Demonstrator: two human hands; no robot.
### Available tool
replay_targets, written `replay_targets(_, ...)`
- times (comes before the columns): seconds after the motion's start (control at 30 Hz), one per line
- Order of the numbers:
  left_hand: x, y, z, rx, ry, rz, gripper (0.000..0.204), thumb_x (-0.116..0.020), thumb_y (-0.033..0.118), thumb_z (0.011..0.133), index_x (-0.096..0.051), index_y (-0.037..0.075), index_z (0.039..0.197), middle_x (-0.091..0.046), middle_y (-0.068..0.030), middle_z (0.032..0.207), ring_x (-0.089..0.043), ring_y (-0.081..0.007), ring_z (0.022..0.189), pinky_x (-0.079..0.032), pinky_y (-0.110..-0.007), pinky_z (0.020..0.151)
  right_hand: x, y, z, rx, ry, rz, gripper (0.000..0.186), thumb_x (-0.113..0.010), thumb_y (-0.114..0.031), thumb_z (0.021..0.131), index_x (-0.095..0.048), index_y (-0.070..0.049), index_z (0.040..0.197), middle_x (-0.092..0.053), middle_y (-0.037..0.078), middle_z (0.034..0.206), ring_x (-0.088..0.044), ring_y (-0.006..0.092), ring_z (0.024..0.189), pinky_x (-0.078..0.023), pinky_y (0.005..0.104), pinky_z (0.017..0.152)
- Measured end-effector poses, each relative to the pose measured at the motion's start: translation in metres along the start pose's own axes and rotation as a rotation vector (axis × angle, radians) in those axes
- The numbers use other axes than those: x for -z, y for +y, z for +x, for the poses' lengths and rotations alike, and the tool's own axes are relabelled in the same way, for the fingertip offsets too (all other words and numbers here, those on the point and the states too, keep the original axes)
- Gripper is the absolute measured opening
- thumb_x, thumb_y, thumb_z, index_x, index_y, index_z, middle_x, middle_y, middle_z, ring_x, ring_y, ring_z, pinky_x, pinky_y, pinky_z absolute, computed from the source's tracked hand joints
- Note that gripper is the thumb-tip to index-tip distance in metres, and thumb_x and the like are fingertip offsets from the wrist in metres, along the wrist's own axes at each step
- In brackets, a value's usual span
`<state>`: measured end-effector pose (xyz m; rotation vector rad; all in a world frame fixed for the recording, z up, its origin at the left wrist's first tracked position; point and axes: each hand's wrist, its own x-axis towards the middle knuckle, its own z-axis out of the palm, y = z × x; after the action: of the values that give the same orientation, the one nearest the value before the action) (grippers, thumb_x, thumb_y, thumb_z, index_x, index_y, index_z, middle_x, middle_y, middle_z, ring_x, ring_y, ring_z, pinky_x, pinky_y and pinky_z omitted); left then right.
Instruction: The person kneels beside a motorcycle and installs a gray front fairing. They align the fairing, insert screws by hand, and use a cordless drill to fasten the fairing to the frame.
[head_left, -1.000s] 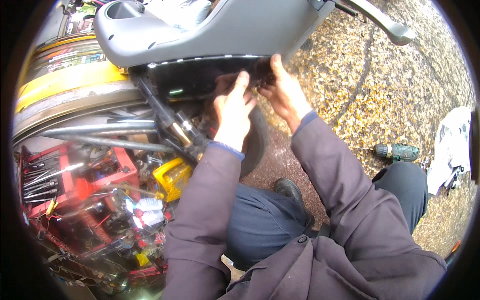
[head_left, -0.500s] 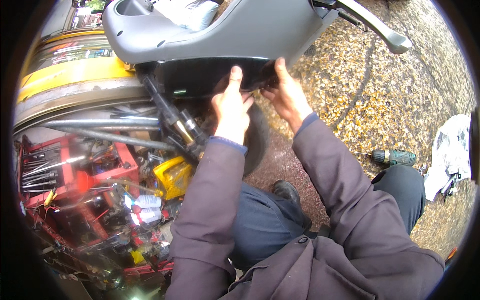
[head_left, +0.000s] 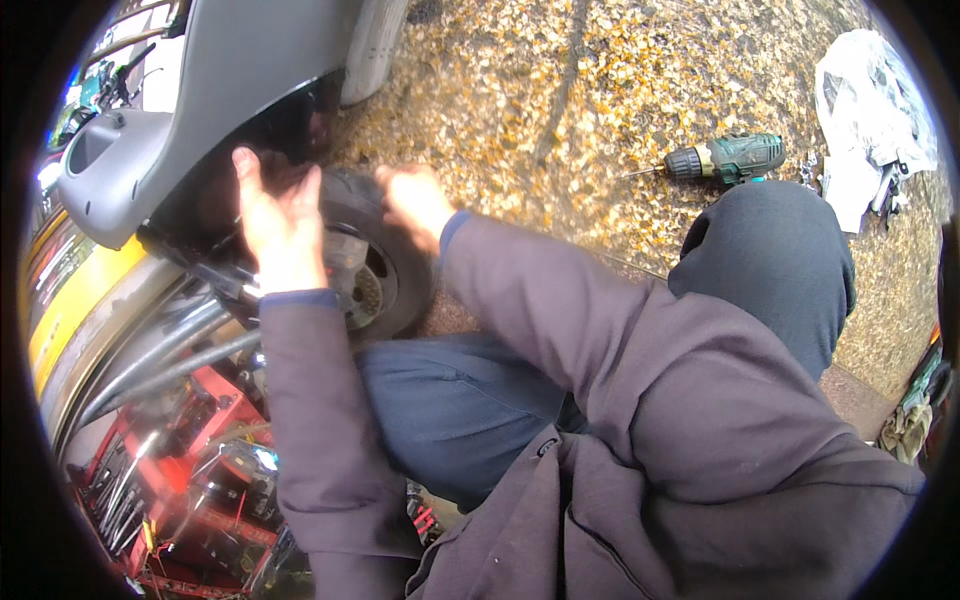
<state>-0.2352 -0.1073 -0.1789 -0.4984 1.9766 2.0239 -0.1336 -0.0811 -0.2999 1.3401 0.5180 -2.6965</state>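
Note:
A grey scooter body (head_left: 265, 60) fills the upper left, with a glossy black lower panel (head_left: 215, 165) beneath it. My left hand (head_left: 280, 225) rests against this black panel, thumb up and fingers apart; some fingertips are hidden against the dark surface. Below and beside it is the scooter's wheel (head_left: 405, 285), with a dark tyre and a disc at its hub. My right hand (head_left: 415, 205) is off the panel, near the tyre's outer edge. Its fingers are curled in, and whatever they may hold is hidden.
On the pebbled ground (head_left: 520, 100) to the right lies a green and black drill (head_left: 730, 158). Beyond it is a clear plastic bag (head_left: 865, 95) with small parts. A red metal tool rack (head_left: 215, 410) stands at lower left, beneath grey metal tubes (head_left: 170, 345) and a yellow edge (head_left: 80, 300).
The view has swung right, so the scooter sits farther left. My right hand has come off the black panel and curled its fingers; my left hand stays at the panel.

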Motion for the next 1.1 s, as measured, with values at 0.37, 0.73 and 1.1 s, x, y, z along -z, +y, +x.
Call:
replay_targets(0.37, -0.001, -0.002, -0.006, -0.014, 0.007, 0.04, 0.045, -0.075, 0.043, 0.089, -0.062, 0.005, 0.11, -0.06, -0.0117, 0.105, -0.056, -0.0298, 0.107, -0.039, -0.056, 0.111, 0.012, 0.003, 0.046, 0.157, 0.218, 0.735, 0.077, -0.027, -0.05, 0.106, -0.016, 0.011, 0.151, -0.022, 0.036, 0.155, -0.034, 0.0424, 0.143, -0.038, 0.0439, 0.115)
replay_targets(0.73, -0.004, -0.004, -0.008, 0.017, -0.009, -0.061, 0.043, -0.076, 0.04, 0.089, -0.063, 0.01, 0.117, -0.056, -0.0071, 0.105, -0.057, -0.0276, 0.103, -0.036, -0.056, 0.113, -0.044, -0.062, 0.131, 0.426, -0.057, 0.766, 0.082, -0.035, -0.069, 0.096, -0.043, -0.003, 0.143, -0.049, 0.019, 0.144, -0.049, 0.0365, 0.125, -0.04, 0.0479, 0.107)
replay_targets(1.1, -0.002, -0.002, -0.003, 0.05, -0.026, -0.033, 0.044, -0.075, 0.036, 0.09, -0.06, 0.004, 0.116, -0.055, -0.0155, 0.116, -0.058, -0.035, 0.108, -0.034, -0.059, 0.114, 0.029, -0.05, 0.049, 0.459, 0.121, -0.028, 0.048, -0.043, -0.032, 0.104, -0.055, 0.012, 0.119, -0.063, 0.027, 0.111, -0.068, 0.0328, 0.095, -0.059, 0.0413, 0.081)
